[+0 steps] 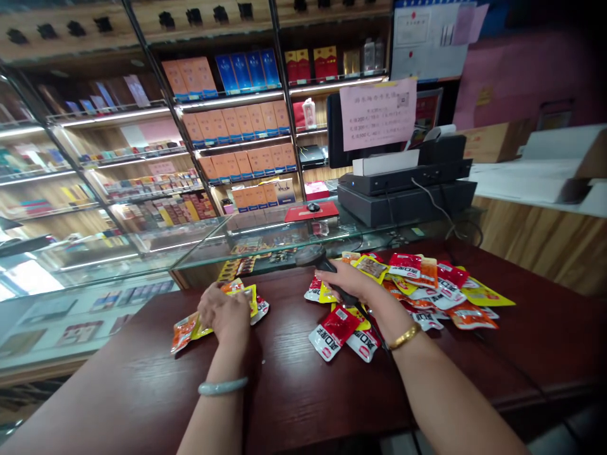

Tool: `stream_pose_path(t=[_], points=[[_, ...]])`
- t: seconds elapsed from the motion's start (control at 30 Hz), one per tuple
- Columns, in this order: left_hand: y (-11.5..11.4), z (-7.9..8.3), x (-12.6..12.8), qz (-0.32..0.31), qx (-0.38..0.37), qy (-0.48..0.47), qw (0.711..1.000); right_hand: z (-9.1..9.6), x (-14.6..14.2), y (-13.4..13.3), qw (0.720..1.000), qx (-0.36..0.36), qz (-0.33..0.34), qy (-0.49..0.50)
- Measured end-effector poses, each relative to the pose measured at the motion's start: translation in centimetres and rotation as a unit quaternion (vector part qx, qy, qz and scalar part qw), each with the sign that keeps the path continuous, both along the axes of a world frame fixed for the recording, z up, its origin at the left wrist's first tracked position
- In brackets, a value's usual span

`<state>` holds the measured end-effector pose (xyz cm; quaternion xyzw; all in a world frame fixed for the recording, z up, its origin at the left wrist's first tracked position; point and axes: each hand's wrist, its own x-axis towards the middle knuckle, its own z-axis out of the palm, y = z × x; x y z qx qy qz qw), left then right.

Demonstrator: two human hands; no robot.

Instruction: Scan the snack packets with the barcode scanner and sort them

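My right hand [349, 279] is wrapped round the handle of a black handheld barcode scanner [311, 255], whose head points away to the left. My left hand [224, 309] has its fingers curled over a small group of snack packets on the counter. A yellow packet [252, 299] sticks out beside its fingers, and an orange packet [183, 332] lies at its left. To the right, a loose heap of red, white, yellow and orange packets [446, 292] spreads under and beyond my right hand. A red-and-white packet [334, 331] lies at the heap's near edge.
The dark wooden counter [284, 392] meets a glass display case [265, 237] behind. A black cash register unit [403, 199] stands at the back, near a monitor with a pink notice [378, 114]. A red mat [296, 213] holds a mouse. Boxed goods line the shelves.
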<state>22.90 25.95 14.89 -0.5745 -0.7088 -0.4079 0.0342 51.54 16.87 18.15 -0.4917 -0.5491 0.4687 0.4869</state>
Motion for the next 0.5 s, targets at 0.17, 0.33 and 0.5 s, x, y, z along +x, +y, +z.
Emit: stream_pose_path(t=[0.17, 0.33, 0.5], points=[[-1.5, -0.9, 4.9, -0.211, -0.048, 0.099, 0.971, -0.6, 0.2, 0.5, 1.0, 0.01, -0.006, 0.012], [-0.9, -0.8, 9.1, -0.302, -0.27, 0.105, 0.908, -1.3, 0.3, 1.1, 1.0, 0.003, -0.009, 0.026], [0.7, -0.8, 12.2, -0.301, -0.321, 0.089, 0.893, -1.2, 0.3, 1.2, 0.999, 0.002, -0.009, 0.045]])
